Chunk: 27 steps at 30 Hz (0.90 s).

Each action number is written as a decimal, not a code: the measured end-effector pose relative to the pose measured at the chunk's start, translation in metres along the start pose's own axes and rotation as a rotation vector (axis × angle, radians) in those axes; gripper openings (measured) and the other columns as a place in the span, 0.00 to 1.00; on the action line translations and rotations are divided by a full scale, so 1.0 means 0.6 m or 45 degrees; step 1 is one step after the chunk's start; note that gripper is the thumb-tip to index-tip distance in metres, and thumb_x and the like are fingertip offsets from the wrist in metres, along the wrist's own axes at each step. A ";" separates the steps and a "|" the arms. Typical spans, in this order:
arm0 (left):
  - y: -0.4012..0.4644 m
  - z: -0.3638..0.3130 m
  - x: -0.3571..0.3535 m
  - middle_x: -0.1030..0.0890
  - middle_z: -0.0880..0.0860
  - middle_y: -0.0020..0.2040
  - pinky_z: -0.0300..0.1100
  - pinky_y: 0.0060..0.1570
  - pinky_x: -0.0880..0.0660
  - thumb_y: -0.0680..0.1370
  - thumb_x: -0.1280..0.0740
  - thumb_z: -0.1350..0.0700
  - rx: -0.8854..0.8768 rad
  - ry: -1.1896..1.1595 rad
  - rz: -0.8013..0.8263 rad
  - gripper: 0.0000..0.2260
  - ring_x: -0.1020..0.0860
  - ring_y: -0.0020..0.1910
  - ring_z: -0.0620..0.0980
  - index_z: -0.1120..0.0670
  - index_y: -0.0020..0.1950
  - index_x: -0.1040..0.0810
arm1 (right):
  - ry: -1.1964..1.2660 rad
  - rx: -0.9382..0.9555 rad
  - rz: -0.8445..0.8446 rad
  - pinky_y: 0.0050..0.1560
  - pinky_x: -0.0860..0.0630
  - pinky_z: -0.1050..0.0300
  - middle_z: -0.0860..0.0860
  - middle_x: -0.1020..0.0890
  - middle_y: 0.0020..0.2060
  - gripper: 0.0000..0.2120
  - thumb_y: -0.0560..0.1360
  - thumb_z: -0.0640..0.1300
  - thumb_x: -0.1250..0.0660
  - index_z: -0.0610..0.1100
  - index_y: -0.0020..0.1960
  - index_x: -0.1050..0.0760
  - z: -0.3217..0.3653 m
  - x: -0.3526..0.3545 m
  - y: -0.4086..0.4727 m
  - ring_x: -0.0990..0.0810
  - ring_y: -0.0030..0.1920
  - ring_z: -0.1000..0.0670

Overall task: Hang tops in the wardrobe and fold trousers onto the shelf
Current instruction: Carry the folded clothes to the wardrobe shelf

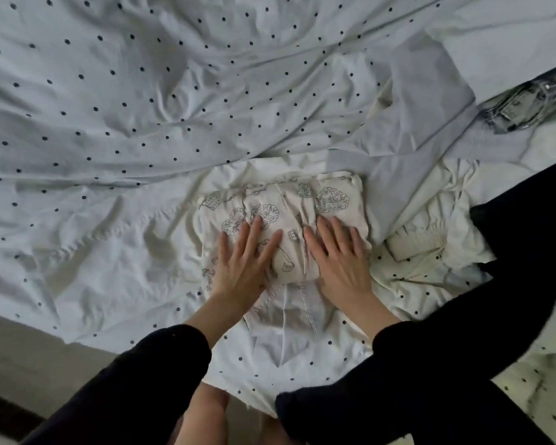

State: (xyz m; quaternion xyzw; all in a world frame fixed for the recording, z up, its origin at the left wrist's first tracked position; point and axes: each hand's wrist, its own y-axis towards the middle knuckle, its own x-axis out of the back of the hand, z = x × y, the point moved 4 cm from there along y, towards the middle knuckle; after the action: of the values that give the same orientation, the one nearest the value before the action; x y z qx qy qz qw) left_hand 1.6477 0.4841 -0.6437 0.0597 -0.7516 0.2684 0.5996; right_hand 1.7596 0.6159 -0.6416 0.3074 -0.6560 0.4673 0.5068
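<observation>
A folded cream garment (289,203) with dark line drawings lies on the bed in front of me, on top of a plain white garment (299,319). My left hand (243,263) lies flat on the left half of the folded piece, fingers straight and spread. My right hand (341,256) presses flat on its right half. Both sleeves are black.
The bed is covered by a white polka-dot sheet (142,107), much wrinkled. A grey garment (421,107) lies at the right, with light jeans (523,106) beyond it. A black garment (527,252) drapes over the right edge. Cream clothes (430,245) are bunched beside it. Floor (29,358) shows lower left.
</observation>
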 end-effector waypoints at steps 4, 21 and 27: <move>0.006 0.008 -0.008 0.34 0.64 0.71 0.69 0.59 0.34 0.61 0.24 0.64 0.003 -0.093 -0.029 0.44 0.33 0.68 0.67 0.51 0.73 0.40 | 0.036 -0.012 -0.094 0.66 0.33 0.38 0.44 0.29 0.68 0.35 0.65 0.40 0.30 0.46 0.71 0.36 0.000 0.002 0.010 0.32 0.69 0.40; -0.164 0.044 0.253 0.20 0.63 0.54 0.52 0.46 0.23 0.75 0.47 0.67 0.847 -1.776 0.170 0.22 0.21 0.49 0.61 0.53 0.66 0.29 | 1.589 -0.494 0.375 0.45 0.31 0.61 0.52 0.23 0.56 0.20 0.76 0.38 0.41 0.45 0.68 0.32 0.119 0.275 -0.059 0.25 0.53 0.52; -0.263 0.135 0.391 0.22 0.54 0.40 0.40 0.38 0.24 0.78 0.44 0.58 0.763 -2.465 0.067 0.08 0.23 0.38 0.50 0.59 0.47 0.27 | 1.552 0.044 0.651 0.46 0.26 0.59 0.51 0.21 0.56 0.24 0.70 0.50 0.26 0.53 0.63 0.31 0.256 0.426 -0.028 0.21 0.53 0.49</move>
State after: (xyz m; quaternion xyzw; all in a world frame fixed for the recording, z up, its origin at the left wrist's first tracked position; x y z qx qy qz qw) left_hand 1.5781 0.3664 -0.3832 0.3831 -0.8174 0.2953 -0.3129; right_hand 1.6401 0.4856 -0.4008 -0.1693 -0.2965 0.6738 0.6554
